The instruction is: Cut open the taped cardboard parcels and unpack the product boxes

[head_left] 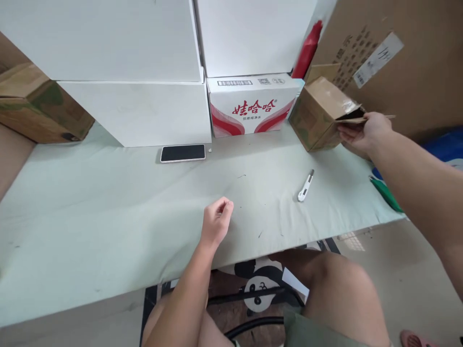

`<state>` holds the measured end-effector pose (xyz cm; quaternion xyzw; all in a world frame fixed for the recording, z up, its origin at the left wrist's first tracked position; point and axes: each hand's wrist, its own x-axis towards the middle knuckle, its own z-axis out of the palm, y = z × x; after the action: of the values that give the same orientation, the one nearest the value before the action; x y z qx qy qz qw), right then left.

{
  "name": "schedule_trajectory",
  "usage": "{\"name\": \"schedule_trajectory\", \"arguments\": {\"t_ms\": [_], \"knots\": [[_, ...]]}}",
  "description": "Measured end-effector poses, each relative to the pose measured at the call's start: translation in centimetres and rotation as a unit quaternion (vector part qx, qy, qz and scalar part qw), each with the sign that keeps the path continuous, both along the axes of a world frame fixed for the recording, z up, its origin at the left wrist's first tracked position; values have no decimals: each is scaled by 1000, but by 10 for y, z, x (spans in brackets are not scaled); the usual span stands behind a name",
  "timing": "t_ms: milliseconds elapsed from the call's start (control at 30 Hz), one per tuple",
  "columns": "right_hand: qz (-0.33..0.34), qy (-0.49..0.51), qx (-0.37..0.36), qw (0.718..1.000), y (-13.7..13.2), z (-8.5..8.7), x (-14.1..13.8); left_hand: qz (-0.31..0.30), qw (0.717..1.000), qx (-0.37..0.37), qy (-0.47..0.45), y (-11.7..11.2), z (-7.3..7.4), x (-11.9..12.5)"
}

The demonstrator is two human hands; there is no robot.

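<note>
At the right, my right hand [365, 132] grips an open flap of a small brown cardboard box [314, 120], its fingers under the flap and its thumb on top. The box stands tilted towards me on the table, and its inside is mostly hidden. My left hand [217, 219] rests in a loose fist on the pale green tablecloth, and I see nothing held in it. Between the hands lies a white utility knife [306, 186], touched by neither. A dark-screened phone [183, 153] lies farther back, left of the middle.
Large white boxes [144, 113] stand along the back, beside a white and red water carton [249, 113]. Behind the small box are a red bottle [307, 50] and a big cardboard carton [408, 72]. Another brown box [43, 106] stands at left. A green item [385, 193] lies near the right edge.
</note>
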<state>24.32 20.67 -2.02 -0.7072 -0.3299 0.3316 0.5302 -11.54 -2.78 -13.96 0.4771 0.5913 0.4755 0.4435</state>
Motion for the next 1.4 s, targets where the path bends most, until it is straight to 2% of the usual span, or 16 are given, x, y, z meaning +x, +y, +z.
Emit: {"name": "schedule_trajectory", "arguments": {"t_ms": [100,200,300,467,567,700,800,867,933,1000,1100,1133,1267,1400], "knots": [[125,22,-78,989,27,-4,-27,-14,999,-5,32,8,-1,-3],[252,-17,-160,954,33,-10,-65,-6,999,9,35,15,1,-5],[288,-70,-194,935,20,-18,-108,1,1000,29,8,11,5,-8],[369,-133,-170,904,-18,-28,-192,6,998,50,-44,-12,12,-25],[445,-191,-131,865,-39,-33,-264,20,997,31,-73,-28,16,-46],[546,-270,-57,791,-64,-43,-387,62,994,-45,-78,-43,15,-78],[581,-370,40,724,-76,-52,-485,97,987,-88,-97,-47,10,-99],[586,-439,117,671,-78,-57,-548,106,979,-97,-148,-47,6,-113],[584,-481,170,632,-79,-58,-604,105,958,-111,-243,-46,2,-127],[578,-512,198,604,-77,-56,-652,108,912,-124,-377,-44,-3,-141],[552,-544,227,590,-74,-48,-709,118,819,-107,-551,-38,-12,-156],[541,-549,235,592,-73,-45,-725,118,799,-100,-581,-36,-15,-159],[522,-559,243,597,-61,-33,-767,83,765,-86,-633,-27,-25,-165],[542,-552,235,588,-46,-28,-782,82,732,-80,-672,-20,-33,-164]]}}
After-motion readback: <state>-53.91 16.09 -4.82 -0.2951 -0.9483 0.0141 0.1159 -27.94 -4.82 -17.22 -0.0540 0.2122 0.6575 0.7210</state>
